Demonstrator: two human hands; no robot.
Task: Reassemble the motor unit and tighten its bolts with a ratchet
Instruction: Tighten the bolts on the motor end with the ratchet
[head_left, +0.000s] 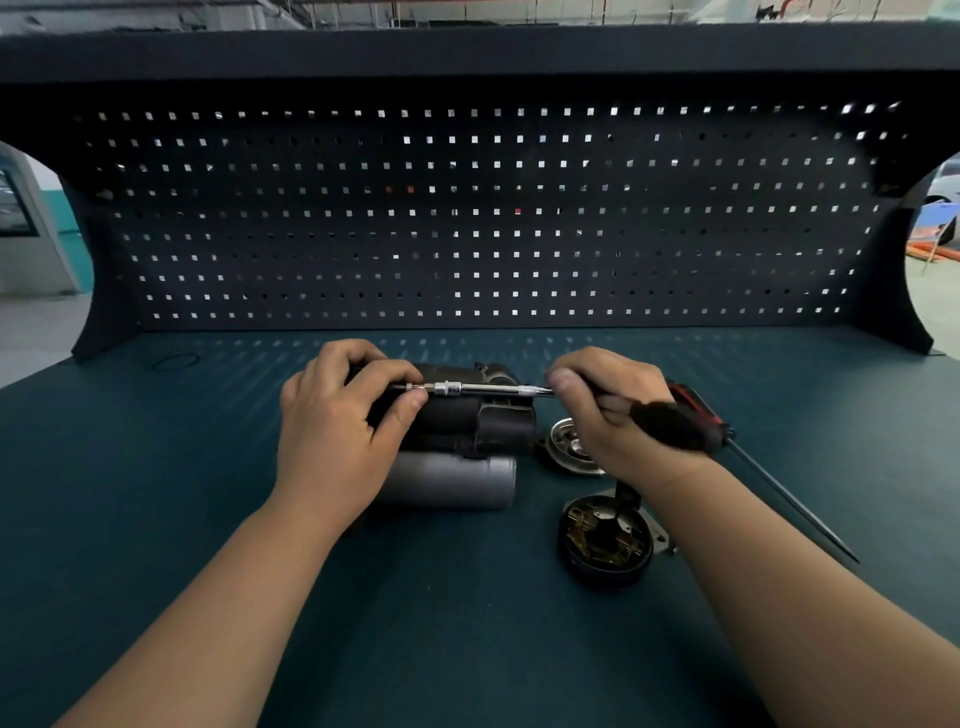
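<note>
A dark pegboard (467, 218) is filling the upper half of the frame, standing at the back of a dark teal table (467, 649) that is taking up the lower half. The motor unit (467, 415) is lying on its side at the middle of the frame, its dark housing toward the pegboard and its grey cylinder (452, 478) toward the bottom of the frame.

The left hand (337, 421) is resting over the left end of the motor unit, its grip pinched together on the left tip of the ratchet (488, 388). The right hand (602, 410), just right of centre, is keeping its grip curled round the tool's dark handle (670, 426), which is blurred. The chrome shaft is running level across the top of the housing between both hands, carrying a small socket (449, 388) near the left fingers.

A round black brush holder (605, 540) is lying lower right of the motor, partly under the right forearm. A silver round cover (563, 441) is sitting just right of the housing, partly hidden by the right hand. A screwdriver (789, 504) with a red-and-black handle is stretching toward the lower right. A thin black ring (174, 361) is lying at the table's far left.
</note>
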